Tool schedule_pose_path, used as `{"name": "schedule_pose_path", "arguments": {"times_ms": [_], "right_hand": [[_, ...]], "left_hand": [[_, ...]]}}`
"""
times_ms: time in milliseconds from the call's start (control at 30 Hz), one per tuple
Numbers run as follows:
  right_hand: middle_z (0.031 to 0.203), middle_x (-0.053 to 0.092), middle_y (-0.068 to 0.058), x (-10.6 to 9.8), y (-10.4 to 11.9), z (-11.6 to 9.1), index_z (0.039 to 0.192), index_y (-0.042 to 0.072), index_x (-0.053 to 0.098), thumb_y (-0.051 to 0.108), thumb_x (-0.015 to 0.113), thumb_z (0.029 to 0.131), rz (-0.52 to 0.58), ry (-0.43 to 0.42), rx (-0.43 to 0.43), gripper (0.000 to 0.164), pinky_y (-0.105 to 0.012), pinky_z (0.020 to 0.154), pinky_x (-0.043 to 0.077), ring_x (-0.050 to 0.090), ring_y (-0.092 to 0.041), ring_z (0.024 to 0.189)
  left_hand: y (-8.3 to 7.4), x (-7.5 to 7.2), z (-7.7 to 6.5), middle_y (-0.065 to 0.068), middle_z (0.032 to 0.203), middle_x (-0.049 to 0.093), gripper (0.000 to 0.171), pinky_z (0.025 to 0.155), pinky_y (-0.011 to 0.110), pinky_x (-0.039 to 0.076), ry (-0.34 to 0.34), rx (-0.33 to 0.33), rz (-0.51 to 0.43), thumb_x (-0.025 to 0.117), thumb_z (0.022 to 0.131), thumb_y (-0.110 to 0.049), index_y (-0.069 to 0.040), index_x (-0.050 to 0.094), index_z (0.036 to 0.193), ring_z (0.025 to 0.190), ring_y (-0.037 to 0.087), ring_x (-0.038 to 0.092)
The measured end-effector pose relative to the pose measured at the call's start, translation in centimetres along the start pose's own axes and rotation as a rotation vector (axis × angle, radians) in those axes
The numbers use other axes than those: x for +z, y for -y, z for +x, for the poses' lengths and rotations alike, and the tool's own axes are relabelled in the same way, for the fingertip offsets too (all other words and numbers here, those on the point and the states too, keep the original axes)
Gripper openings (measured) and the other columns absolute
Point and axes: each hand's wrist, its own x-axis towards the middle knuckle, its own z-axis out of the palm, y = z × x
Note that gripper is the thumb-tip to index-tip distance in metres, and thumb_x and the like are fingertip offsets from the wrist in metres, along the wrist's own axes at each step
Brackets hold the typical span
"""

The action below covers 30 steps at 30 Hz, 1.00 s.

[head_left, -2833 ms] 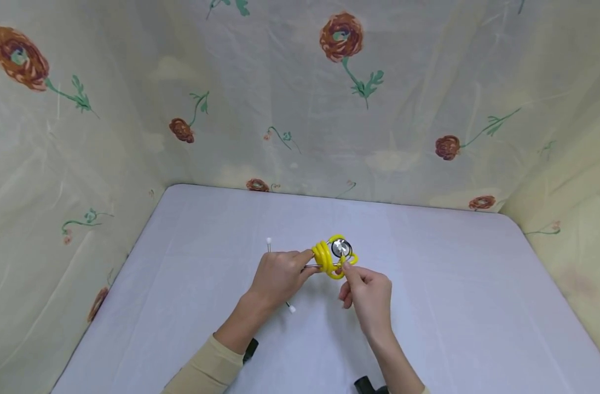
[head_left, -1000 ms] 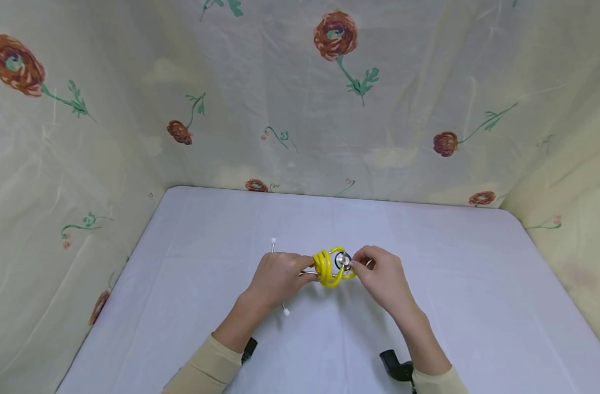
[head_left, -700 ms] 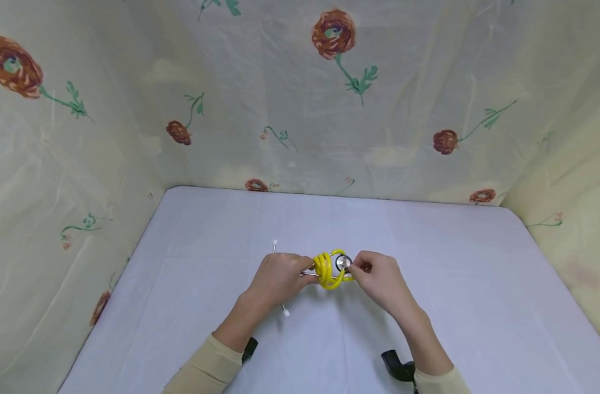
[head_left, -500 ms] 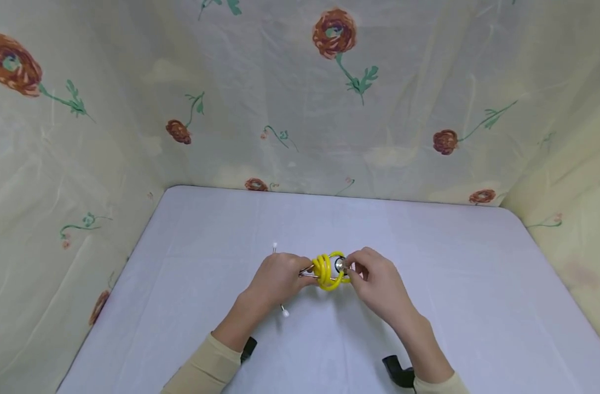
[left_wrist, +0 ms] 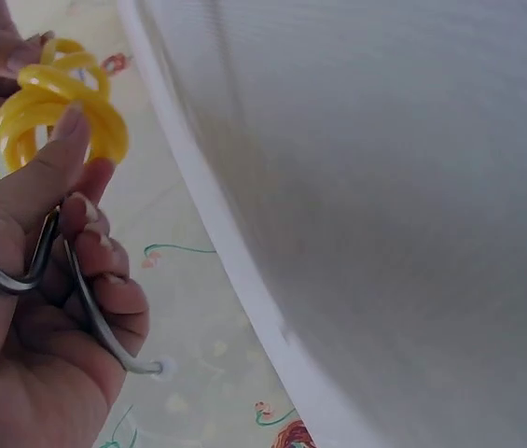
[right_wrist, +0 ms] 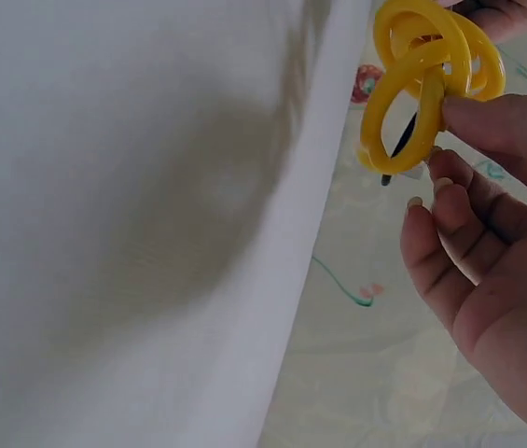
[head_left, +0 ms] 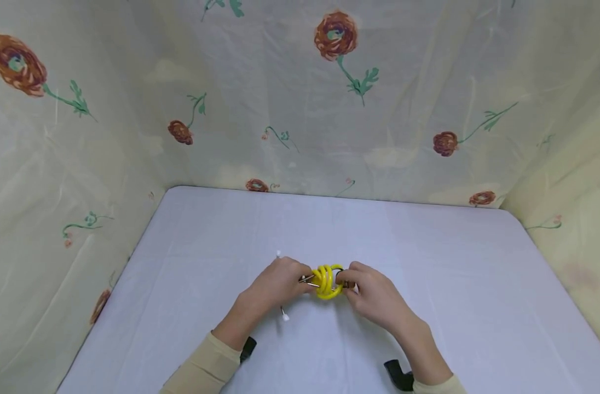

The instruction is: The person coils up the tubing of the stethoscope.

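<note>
A stethoscope (head_left: pixel 324 280) with yellow tubing wound into a tight bundle is held between both hands above the table. My left hand (head_left: pixel 279 282) grips its metal ear tubes (left_wrist: pixel 95 322), and the white eartips (head_left: pixel 286 317) stick out on either side of the hand. In the left wrist view the left thumb presses on the yellow coils (left_wrist: pixel 62 103). My right hand (head_left: pixel 376 293) pinches the bundle's right end; in the right wrist view its thumb lies against a yellow loop (right_wrist: pixel 403 112). The chestpiece is mostly hidden, with only a dark rim (right_wrist: pixel 403 140) showing inside the loop.
A white cloth covers the table (head_left: pixel 221 219). Pale curtains (head_left: pixel 403 82) with a flower print hang around its back and sides. Black camera mounts (head_left: pixel 398 375) show at the wrists.
The right hand has shifted from pinching at the chestpiece to the bundle's right end, its fingers now covering the chestpiece. Both hands and the stethoscope have moved slightly nearer the person.
</note>
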Motion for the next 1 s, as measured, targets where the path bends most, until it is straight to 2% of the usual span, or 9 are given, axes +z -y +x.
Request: {"name": "schedule_pose_path", "arguments": {"times_ms": [133,267,433,600,800,1000], "right_hand": [[0.079,0.055,0.014,0.7,-0.3,0.0,0.091,0.020,0.075,0.005,0.073,0.082,0.001,0.043,0.004,0.018,-0.023,0.066,0.044,0.051,-0.006,0.073],[0.078,0.055,0.014,1.2,-0.3,0.0,0.090,0.020,0.075,0.006,0.074,0.081,0.001,0.070,0.013,0.017,-0.024,0.067,0.043,0.050,-0.006,0.072],[0.078,0.054,0.014,1.6,-0.2,0.0,0.089,0.020,0.074,0.006,0.074,0.081,-0.007,0.083,0.013,0.016,-0.024,0.068,0.043,0.049,-0.006,0.073],[0.078,0.055,0.013,1.9,0.1,0.1,0.088,0.019,0.074,0.005,0.074,0.081,-0.016,0.085,0.006,0.016,-0.024,0.069,0.044,0.049,-0.005,0.073],[0.079,0.055,0.013,1.8,0.0,-0.1,0.090,0.019,0.074,0.006,0.074,0.083,0.006,0.087,0.013,0.015,-0.024,0.068,0.044,0.050,-0.006,0.073],[0.079,0.057,0.011,0.8,-1.1,-0.6,0.094,0.016,0.075,0.003,0.070,0.086,0.119,0.036,0.040,0.015,-0.022,0.062,0.043,0.049,-0.007,0.070]], "left_hand": [[0.3,0.2,0.2,-0.013,0.080,0.069,0.016,0.066,0.019,0.043,0.075,-0.009,-0.020,0.077,0.085,-0.034,-0.019,0.075,0.090,0.068,0.004,0.052],[0.5,0.4,0.2,-0.013,0.077,0.065,0.014,0.065,0.019,0.043,0.123,-0.015,-0.043,0.078,0.086,-0.032,-0.019,0.075,0.089,0.068,0.005,0.051],[0.7,0.6,0.1,-0.013,0.079,0.066,0.012,0.068,0.020,0.044,0.146,-0.015,-0.038,0.077,0.086,-0.030,-0.018,0.076,0.090,0.070,0.005,0.052],[1.3,0.5,0.0,-0.012,0.077,0.062,0.011,0.067,0.021,0.042,0.151,-0.035,0.029,0.079,0.085,-0.030,-0.019,0.076,0.083,0.070,0.006,0.050],[1.5,0.1,-0.8,-0.006,0.086,0.065,0.017,0.075,0.023,0.047,0.092,0.003,0.113,0.081,0.083,-0.030,-0.015,0.079,0.091,0.081,0.011,0.055],[1.5,-0.1,-1.5,-0.006,0.103,0.068,0.026,0.088,0.031,0.049,-0.043,0.025,0.200,0.076,0.087,-0.040,-0.020,0.077,0.103,0.098,0.014,0.059]]}}
